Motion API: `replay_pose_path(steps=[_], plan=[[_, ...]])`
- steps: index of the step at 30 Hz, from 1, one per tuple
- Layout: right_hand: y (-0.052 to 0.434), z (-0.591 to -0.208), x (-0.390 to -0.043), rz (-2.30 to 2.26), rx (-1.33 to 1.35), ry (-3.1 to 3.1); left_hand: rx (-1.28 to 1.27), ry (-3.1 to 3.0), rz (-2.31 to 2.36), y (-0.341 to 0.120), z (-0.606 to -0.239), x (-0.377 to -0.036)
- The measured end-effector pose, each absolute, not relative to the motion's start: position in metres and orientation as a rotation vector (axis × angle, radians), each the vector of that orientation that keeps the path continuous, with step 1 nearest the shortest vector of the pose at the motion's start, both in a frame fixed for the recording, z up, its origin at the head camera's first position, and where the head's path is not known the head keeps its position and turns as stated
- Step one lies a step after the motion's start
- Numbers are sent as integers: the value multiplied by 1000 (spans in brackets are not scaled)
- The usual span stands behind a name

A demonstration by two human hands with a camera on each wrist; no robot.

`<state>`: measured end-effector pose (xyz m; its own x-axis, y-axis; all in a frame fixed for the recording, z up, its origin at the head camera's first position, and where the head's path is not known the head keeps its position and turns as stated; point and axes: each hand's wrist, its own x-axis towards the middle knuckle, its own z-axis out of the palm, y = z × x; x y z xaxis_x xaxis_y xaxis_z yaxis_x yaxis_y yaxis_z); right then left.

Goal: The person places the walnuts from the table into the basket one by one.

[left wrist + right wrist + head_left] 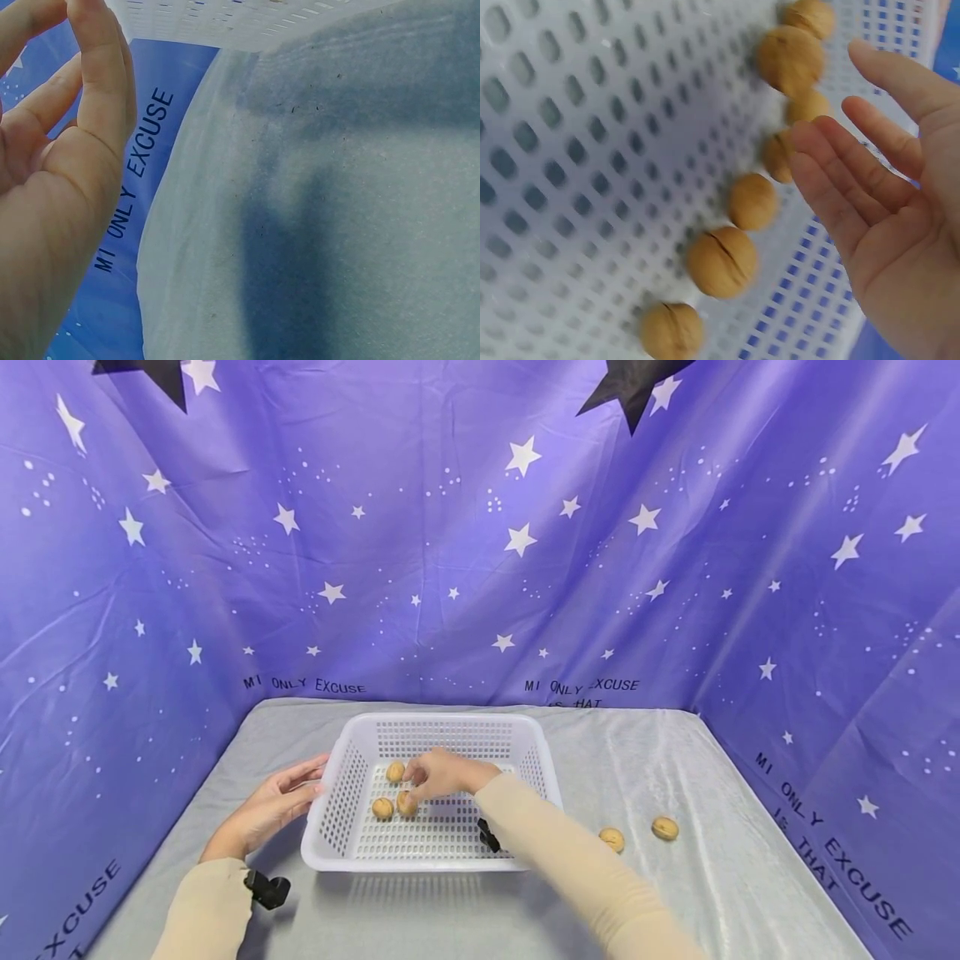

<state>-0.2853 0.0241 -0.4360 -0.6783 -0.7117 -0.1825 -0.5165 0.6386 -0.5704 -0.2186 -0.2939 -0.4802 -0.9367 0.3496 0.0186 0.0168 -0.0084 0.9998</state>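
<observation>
A white plastic basket point(431, 864) with perforated walls stands on the cloth-covered table. My left hand point(266, 810) rests its fingers against the basket's left side; the left wrist view cuts off those fingertips. Inside the basket my right hand point(442, 774) is over the walnuts, with its fingers extended and nothing gripped. One walnut point(407, 803) lies right by its fingertips, and another walnut point(382, 808) is to the left. Farther back is a third walnut point(395, 772). From the right wrist, several walnuts point(722, 262) show in an uneven row on the basket floor, some hidden from the head view.
On the grey cloth point(720, 893), right of the basket, lie two walnuts; the nearer walnut point(612, 839) is partly behind the right sleeve, the other walnut point(664, 828) farther right. A purple star-patterned curtain point(420, 568) surrounds the table's back and sides.
</observation>
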Motion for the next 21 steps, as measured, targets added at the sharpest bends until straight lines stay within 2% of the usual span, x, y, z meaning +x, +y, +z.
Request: replay_pose_path(steps=[11, 21], plan=[[48, -402, -289, -681, -1021, 2460, 390, 2025, 2037, -294, -482, -218], [101, -376, -288, -712, -1039, 2472, 423, 2032, 2026, -295, -484, -222]])
